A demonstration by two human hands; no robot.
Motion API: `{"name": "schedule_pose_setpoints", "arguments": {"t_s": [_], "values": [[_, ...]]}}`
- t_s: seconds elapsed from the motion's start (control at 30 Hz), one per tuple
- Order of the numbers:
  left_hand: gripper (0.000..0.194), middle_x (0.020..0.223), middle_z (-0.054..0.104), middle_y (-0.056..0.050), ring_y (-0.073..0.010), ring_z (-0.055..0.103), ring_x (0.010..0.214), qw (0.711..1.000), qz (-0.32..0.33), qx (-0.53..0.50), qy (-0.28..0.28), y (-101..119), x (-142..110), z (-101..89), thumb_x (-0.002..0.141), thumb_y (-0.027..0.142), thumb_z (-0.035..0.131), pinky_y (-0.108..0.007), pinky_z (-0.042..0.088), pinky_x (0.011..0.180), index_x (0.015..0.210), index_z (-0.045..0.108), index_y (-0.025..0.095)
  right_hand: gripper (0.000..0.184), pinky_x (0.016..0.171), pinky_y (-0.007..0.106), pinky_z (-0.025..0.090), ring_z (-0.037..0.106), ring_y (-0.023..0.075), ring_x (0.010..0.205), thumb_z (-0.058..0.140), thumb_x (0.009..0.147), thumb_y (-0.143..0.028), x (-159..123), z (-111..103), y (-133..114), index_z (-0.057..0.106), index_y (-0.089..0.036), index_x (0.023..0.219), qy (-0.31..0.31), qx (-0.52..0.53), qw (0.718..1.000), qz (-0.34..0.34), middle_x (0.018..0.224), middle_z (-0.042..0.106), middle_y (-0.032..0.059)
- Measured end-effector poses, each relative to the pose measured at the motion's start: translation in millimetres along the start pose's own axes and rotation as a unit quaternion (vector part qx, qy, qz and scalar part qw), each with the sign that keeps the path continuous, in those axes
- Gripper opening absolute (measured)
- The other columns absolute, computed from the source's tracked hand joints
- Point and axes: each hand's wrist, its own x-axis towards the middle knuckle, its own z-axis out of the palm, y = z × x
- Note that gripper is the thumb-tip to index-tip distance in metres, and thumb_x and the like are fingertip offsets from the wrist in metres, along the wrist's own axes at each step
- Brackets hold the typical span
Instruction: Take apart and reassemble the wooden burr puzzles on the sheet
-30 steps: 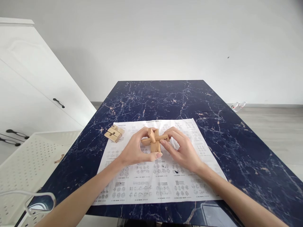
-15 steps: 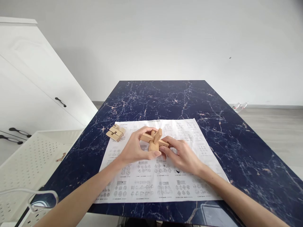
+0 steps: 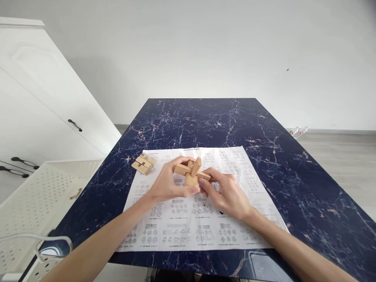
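Observation:
Over the middle of a printed instruction sheet [image 3: 182, 213], both hands hold a wooden burr puzzle [image 3: 191, 180] made of interlocking bars. My left hand [image 3: 169, 184] grips it from the left, thumb along the front and fingers behind. With thumb and fingers, my right hand [image 3: 225, 190] pinches the bar sticking out to the right, which bears dark marks. Another bar points up toward the camera from the centre. To the left, across the sheet's upper left corner, lies a flat wooden block set [image 3: 143, 163] with a notch in its middle. My right fingertips are partly hidden.
The sheet lies on a dark blue marble-patterned table [image 3: 199, 121]. A white cabinet [image 3: 53, 94] and a white perforated surface [image 3: 38, 203] with a small wooden piece [image 3: 76, 194] stand at left. A translucent case [image 3: 268, 266] sits at the front edge.
Both hands keep their hold on the burr puzzle. My right fingers have shifted slightly on the right bar, so more of its marked end shows. The camera view has moved a little.

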Motion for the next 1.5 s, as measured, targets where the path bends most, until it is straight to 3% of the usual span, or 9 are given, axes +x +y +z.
{"name": "schedule_pose_setpoints", "arguments": {"t_s": [0.43,0.73,0.9,1.0,1.17,1.3,1.4,1.5], "values": [[0.066,0.116,0.073,-0.009,-0.0324,0.069,0.106,0.998,0.053,-0.016,-0.010,-0.3,3.5,-5.1,0.070,0.063,0.090,-0.048,0.056,0.094,0.122,0.073,0.024,0.016,0.062,0.026,0.049,0.062,0.0136,0.059,0.051,0.110,-0.023,-3.6,-0.7,-2.3,0.059,-0.023,0.097,0.016,-0.019,0.994,-0.103,0.073,0.068,-0.0022],[0.073,0.112,0.072,-0.008,-0.0284,0.068,0.097,0.995,0.093,-0.014,-0.030,-4.1,4.8,-6.5,0.071,0.071,0.087,-0.046,0.057,0.087,0.126,0.072,0.026,0.015,0.058,0.029,0.043,0.060,0.0157,0.061,0.049,0.112,-0.025,-9.2,1.3,1.0,0.061,-0.020,0.105,-0.003,-0.037,0.990,-0.134,0.076,0.068,0.0004],[0.080,0.114,0.073,-0.010,-0.0306,0.069,0.100,0.992,0.124,-0.003,-0.028,-8.9,4.8,-8.9,0.067,0.071,0.089,-0.048,0.059,0.089,0.131,0.072,0.026,0.017,0.057,0.031,0.042,0.055,0.0160,0.059,0.049,0.113,-0.028,-11.6,3.6,0.1,0.063,-0.021,0.106,0.002,-0.066,0.983,-0.173,0.072,0.064,-0.0001],[0.086,0.117,0.072,-0.010,-0.0318,0.070,0.102,0.993,0.106,-0.026,-0.048,-11.2,4.2,-10.6,0.065,0.070,0.091,-0.049,0.061,0.091,0.136,0.070,0.027,0.018,0.057,0.031,0.043,0.056,0.0162,0.058,0.049,0.113,-0.027,-12.2,3.7,0.0,0.064,-0.021,0.104,0.013,-0.077,0.980,-0.185,0.072,0.065,0.0007],[0.099,0.121,0.075,-0.011,-0.0336,0.076,0.108,0.988,0.063,-0.079,-0.118,-8.5,3.0,-14.0,0.065,0.052,0.100,-0.049,0.064,0.095,0.151,0.058,0.030,0.012,0.054,0.031,0.040,0.055,0.0154,0.055,0.052,0.111,-0.021,-11.3,3.7,0.1,0.064,-0.019,0.107,0.034,-0.081,0.974,-0.209,0.071,0.065,0.0008],[0.094,0.117,0.080,-0.008,-0.0308,0.079,0.102,0.992,0.092,-0.017,-0.084,-3.3,1.7,-16.3,0.067,0.052,0.100,-0.046,0.065,0.093,0.150,0.060,0.031,0.010,0.057,0.030,0.046,0.058,0.0151,0.060,0.059,0.108,-0.027,-9.2,2.2,-2.7,0.060,-0.021,0.115,0.027,-0.015,0.989,-0.148,0.077,0.067,0.0004],[0.096,0.127,0.078,-0.010,-0.0336,0.078,0.110,0.986,0.133,0.095,-0.017,0.6,-0.6,-16.1,0.062,0.054,0.101,-0.049,0.063,0.099,0.145,0.063,0.028,0.033,0.073,0.035,0.059,0.070,0.0222,0.091,0.064,0.105,-0.046,-6.6,-0.8,-5.2,0.055,-0.024,0.127,0.019,0.113,0.992,-0.057,0.109,0.071,0.0085],[0.100,0.130,0.076,-0.011,-0.0353,0.075,0.112,0.967,0.163,0.196,0.026,3.5,-3.2,-13.2,0.057,0.054,0.102,-0.052,0.062,0.100,0.145,0.061,0.028,0.055,0.094,0.045,0.062,0.066,0.0291,0.123,0.065,0.101,-0.065,-4.4,-3.5,-4.9,0.048,-0.028,0.138,-0.012,0.222,0.975,0.012,0.137,0.062,0.0147]]}}
